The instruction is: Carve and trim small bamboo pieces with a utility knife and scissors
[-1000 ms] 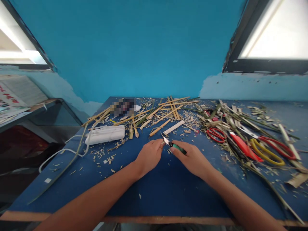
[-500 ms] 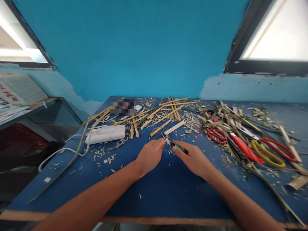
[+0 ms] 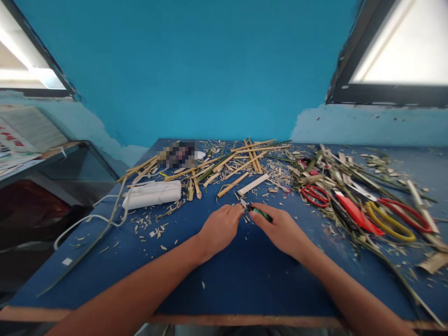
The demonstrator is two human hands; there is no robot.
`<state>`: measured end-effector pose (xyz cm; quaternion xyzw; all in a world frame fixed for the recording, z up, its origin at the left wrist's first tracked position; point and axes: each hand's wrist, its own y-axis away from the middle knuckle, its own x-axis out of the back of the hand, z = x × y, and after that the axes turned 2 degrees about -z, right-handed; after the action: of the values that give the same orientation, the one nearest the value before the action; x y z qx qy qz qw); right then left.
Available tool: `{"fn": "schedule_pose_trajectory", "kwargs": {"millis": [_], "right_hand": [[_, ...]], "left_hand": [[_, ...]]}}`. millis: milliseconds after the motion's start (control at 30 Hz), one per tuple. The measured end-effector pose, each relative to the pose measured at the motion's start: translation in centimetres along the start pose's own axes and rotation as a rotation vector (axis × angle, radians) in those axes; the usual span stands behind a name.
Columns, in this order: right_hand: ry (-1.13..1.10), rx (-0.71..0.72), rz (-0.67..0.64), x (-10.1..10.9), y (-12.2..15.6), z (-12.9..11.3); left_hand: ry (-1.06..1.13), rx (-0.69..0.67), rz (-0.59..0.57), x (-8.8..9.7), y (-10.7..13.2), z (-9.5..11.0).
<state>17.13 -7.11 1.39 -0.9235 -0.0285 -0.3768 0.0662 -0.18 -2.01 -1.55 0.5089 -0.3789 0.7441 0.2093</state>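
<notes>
My right hand (image 3: 278, 224) is wrapped round the green handle of a small knife (image 3: 262, 214). The knife's short pale blade (image 3: 242, 202) points away and left, just beyond my left fingertips. My left hand (image 3: 222, 226) is closed in a pinch beside the blade. A pale bit shows at its fingertips, but what it holds is mostly hidden. Just past both hands, a flat pale bamboo strip (image 3: 253, 184) and a yellower bamboo strip (image 3: 233, 185) lie on the blue table (image 3: 238, 284).
A white power strip (image 3: 153, 194) with a cable lies to the left. At the right are red-handled scissors (image 3: 404, 214), yellow handles (image 3: 388, 223), a red cutter (image 3: 359, 213) and a heap of bamboo pieces. Crossed bamboo sticks (image 3: 252, 155) and shavings cover the back, below a blue wall (image 3: 210, 70).
My left hand has shifted slightly right, and the blade now sits just beyond its fingertips. My right hand keeps its grip on the knife and has barely moved.
</notes>
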Motion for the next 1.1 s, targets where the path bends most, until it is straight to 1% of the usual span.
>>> {"fn": "schedule_pose_trajectory", "kwargs": {"millis": [133, 333, 433, 567, 667, 767, 900, 1000, 1100], "right_hand": [[0.036, -0.006, 0.008, 0.0, -0.1, 0.0], [0.053, -0.016, -0.007, 0.0, -0.1, 0.0], [0.068, -0.026, -0.004, -0.2, 0.0, 0.2], [0.102, -0.012, 0.032, -0.5, 0.0, 0.6], [0.148, -0.018, 0.062, -0.7, -0.1, 0.8], [0.174, -0.040, 0.078, -0.5, -0.1, 0.7], [0.119, -0.081, 0.069, -0.2, 0.0, 0.5], [0.078, -0.046, 0.020, 0.0, 0.1, 0.2], [0.063, -0.011, -0.021, 0.0, 0.1, -0.1]], "left_hand": [[0.082, 0.100, -0.035, 0.3, -0.3, 0.0], [0.220, 0.199, -0.074, 1.1, -0.7, 0.1], [0.276, 0.218, -0.087, 1.4, -0.9, 0.0], [0.360, 0.237, -0.108, 1.6, -0.8, 0.1], [0.370, 0.243, -0.121, 1.6, -0.7, 0.3], [0.397, 0.263, -0.108, 1.6, -0.6, 0.5], [0.500, 0.348, -0.062, 1.8, -0.8, 0.3], [0.578, 0.376, -0.046, 2.0, -0.9, 0.0], [0.621, 0.364, -0.051, 2.0, -1.0, -0.2]]}}
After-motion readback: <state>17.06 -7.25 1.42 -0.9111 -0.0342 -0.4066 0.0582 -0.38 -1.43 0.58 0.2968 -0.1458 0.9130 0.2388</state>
